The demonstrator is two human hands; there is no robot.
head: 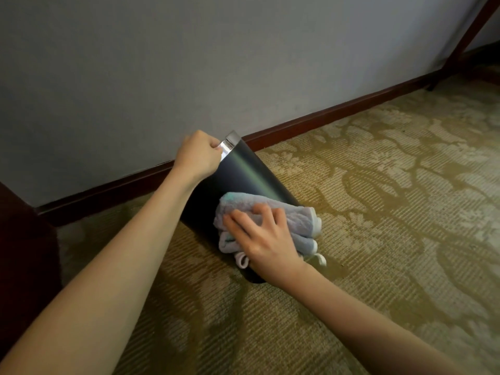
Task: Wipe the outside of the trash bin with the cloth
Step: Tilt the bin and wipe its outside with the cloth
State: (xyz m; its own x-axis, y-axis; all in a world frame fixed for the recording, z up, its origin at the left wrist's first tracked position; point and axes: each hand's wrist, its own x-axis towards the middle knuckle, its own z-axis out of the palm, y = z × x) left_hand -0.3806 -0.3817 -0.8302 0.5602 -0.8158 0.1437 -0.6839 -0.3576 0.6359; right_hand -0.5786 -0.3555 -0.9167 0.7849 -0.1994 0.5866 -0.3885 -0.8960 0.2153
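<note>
A dark trash bin with a shiny metal rim leans tilted on the carpet, its rim up toward the wall. My left hand grips that rim at the top. A folded pale grey cloth lies pressed against the lower side of the bin. My right hand is spread flat on the cloth, fingers apart, holding it against the bin. The bin's base is partly hidden under the cloth and my right hand.
A grey wall with a dark red-brown baseboard runs behind the bin. Dark wooden furniture stands at the left edge. A slanted dark wooden leg is at the top right. Patterned olive carpet covers the floor.
</note>
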